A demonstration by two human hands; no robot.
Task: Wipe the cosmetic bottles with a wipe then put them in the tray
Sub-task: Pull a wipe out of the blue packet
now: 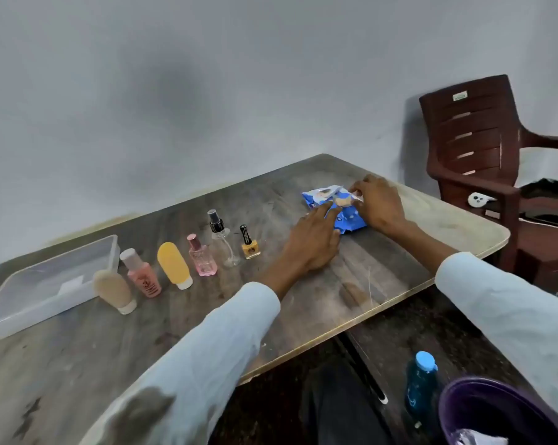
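Observation:
A blue wipes pack (348,218) lies at the far right of the wooden table (319,300). My left hand (313,242) presses flat on its near edge. My right hand (378,203) pinches the flap at the pack's top. Several bottles stand in a row to the left: a beige tube (113,290), a pink bottle (141,273), a yellow tube (174,265), a pink perfume bottle (201,256), a clear spray bottle (221,239) and a yellow nail polish (249,244). A clear plastic tray (21,303) sits at the far left, next to the beige tube.
A brown plastic chair (483,149) stands beyond the table's right end, with a small white device and cables on its seat. Below the table's near edge stand a blue water bottle (420,387) and a purple bin (492,412). A grey wall runs behind.

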